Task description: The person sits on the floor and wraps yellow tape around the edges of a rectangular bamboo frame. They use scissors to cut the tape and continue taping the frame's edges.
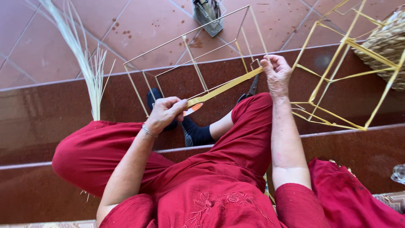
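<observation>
A flat yellow strip [225,86] runs taut between my two hands, above my lap. My left hand [166,113] pinches its lower end, with a small orange-handled tool [193,109] poking out beside the fingers. My right hand [276,72] is closed on the strip's upper end, right at a corner of a thin metal wire frame [185,40] that stands in front of my knees. I sit on dark red steps in red clothing, one dark-socked foot [197,133] tucked under the frame.
A second wire frame wrapped in yellow strips [346,42] stands to the right, with a woven basket [386,44] behind it. A bundle of pale fibres [90,67] rises at the left. A small wire holder [207,14] sits on the tiled floor.
</observation>
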